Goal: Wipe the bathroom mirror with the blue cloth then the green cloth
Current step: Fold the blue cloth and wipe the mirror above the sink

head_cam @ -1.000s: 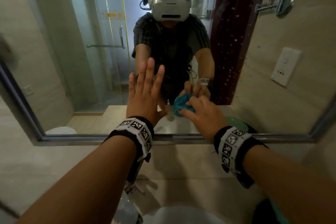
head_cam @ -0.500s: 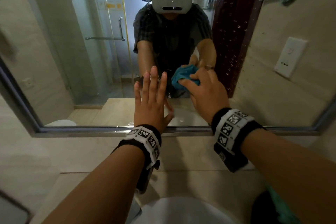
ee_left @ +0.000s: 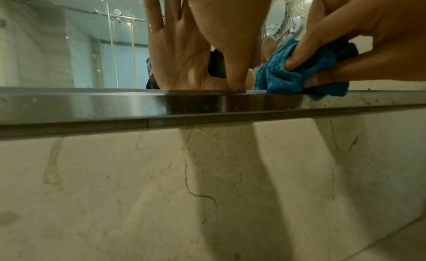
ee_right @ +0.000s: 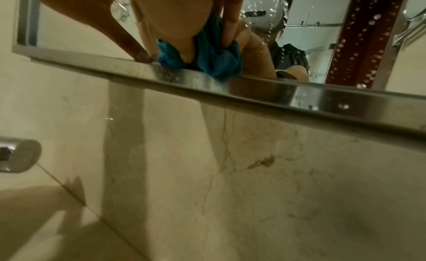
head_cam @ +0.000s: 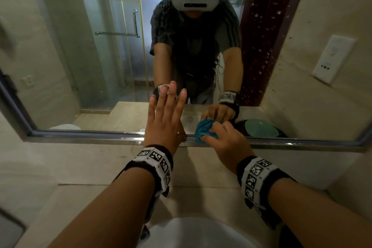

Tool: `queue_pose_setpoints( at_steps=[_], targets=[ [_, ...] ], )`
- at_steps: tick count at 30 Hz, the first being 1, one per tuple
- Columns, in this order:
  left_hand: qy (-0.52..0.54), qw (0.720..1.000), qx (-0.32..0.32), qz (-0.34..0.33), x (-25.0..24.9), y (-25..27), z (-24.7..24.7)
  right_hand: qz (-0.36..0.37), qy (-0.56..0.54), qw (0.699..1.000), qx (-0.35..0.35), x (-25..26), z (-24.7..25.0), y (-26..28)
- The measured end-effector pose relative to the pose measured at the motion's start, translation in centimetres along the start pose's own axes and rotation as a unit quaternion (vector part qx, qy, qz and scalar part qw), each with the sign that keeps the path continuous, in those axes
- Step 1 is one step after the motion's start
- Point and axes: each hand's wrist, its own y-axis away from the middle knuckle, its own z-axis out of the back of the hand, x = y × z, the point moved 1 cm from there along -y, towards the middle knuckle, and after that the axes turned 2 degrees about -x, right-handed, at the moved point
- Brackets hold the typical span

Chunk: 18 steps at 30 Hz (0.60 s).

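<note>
The bathroom mirror [head_cam: 84,66] fills the wall ahead, with a metal frame [head_cam: 80,137] along its bottom edge. My left hand [head_cam: 166,112] lies flat on the glass with straight fingers, its thumb [ee_left: 232,68] down on the frame. Just to its right, my right hand [head_cam: 223,141] grips the bunched blue cloth [head_cam: 204,131] and presses it against the glass at the bottom frame. The wrist views show the blue cloth [ee_left: 285,77] [ee_right: 214,62] hanging slightly over the frame [ee_right: 265,90], with fingers [ee_right: 230,15] curled round it.
Water drops speckle the right part of the glass [head_cam: 265,50]. A green thing on a dark one [head_cam: 261,128] shows as a reflection at the lower right. A white basin [head_cam: 201,231] lies below my arms, and a chrome tap [ee_right: 18,155] juts out at the left.
My right hand moved the blue cloth up the glass, then down to the bottom frame. The left hand stayed flat on the mirror.
</note>
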Motion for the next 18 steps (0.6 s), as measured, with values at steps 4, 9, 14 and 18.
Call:
queue_pose_setpoints(
  at_steps=[4, 9, 14, 18],
  targets=[
    [0.002, 1.000, -0.001, 0.000, 0.0, 0.0, 0.0, 0.007, -0.014, 1.000, -0.005, 0.9, -0.4, -0.6],
    [-0.005, 1.000, 0.003, 0.001, 0.1, 0.1, 0.0, 0.012, -0.005, 1.000, -0.002, 0.3, -0.9, 0.1],
    [-0.017, 1.000, 0.014, 0.013, -0.4, 0.2, 0.6, 0.015, 0.020, 1.000, -0.002, -3.0, 0.7, 2.5],
    [-0.039, 0.998, 0.030, 0.026, -0.7, 0.3, 2.6, 0.032, 0.041, 0.998, 0.028, -5.8, 2.2, 3.8]
  ],
)
